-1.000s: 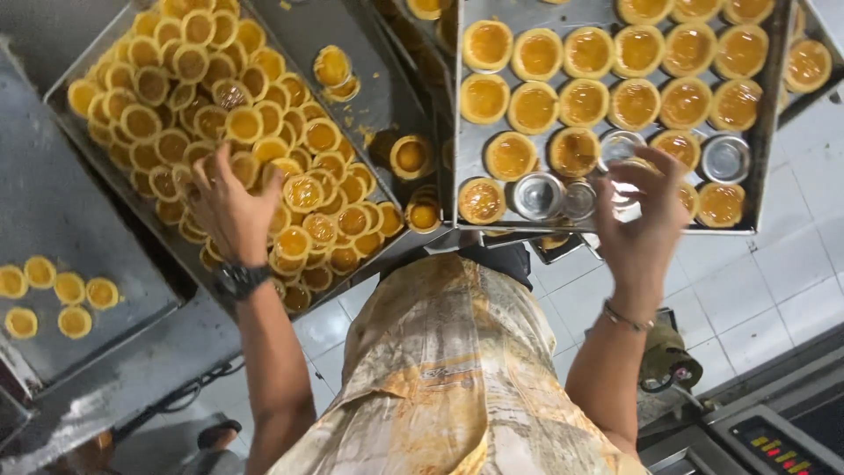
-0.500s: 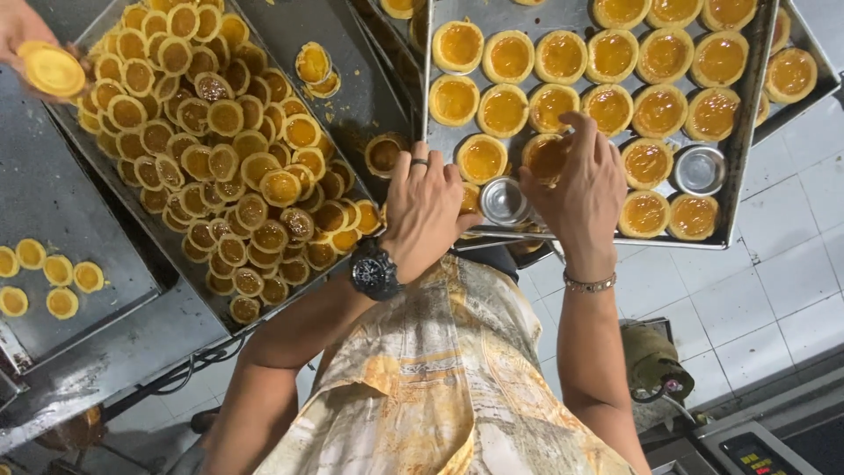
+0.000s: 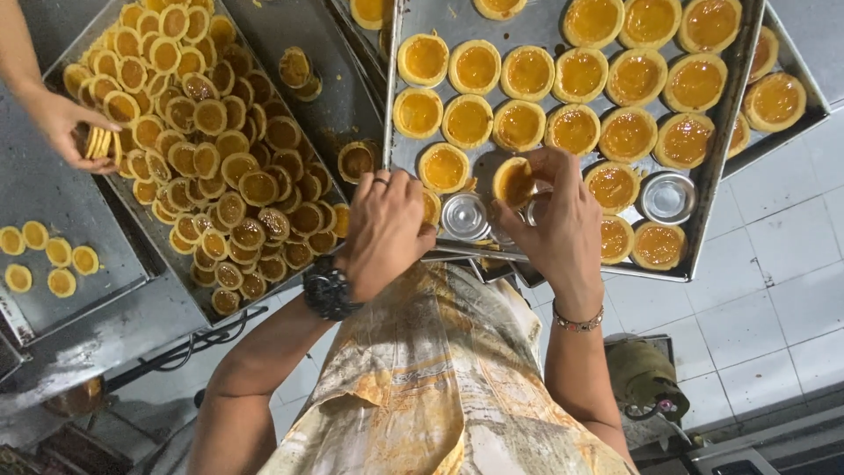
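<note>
My right hand (image 3: 563, 224), with a bead bracelet at the wrist, holds a round yellow egg tart (image 3: 513, 181) in its fingertips over the near edge of a metal baking tray (image 3: 536, 25). My left hand (image 3: 382, 230), with a dark wristwatch, is curled at the same tray edge, and a second tart (image 3: 431, 208) shows partly hidden at its fingers. Between my hands lies an empty round metal mould (image 3: 464, 215). Rows of baked tarts (image 3: 573, 128) fill the tray.
A second tray (image 3: 327, 104) to the left holds a heap of smaller tarts (image 3: 220, 176). Another person's hand (image 3: 63, 123) at far left grips a stack of tarts. Another empty mould (image 3: 668, 195) sits near the tray's right end. Several tarts (image 3: 48, 257) lie on a steel surface.
My left hand has come off the heaped tray over to the right tray beside my right hand. My right hand has lifted a tart. The other person's hand has come down to the heap.
</note>
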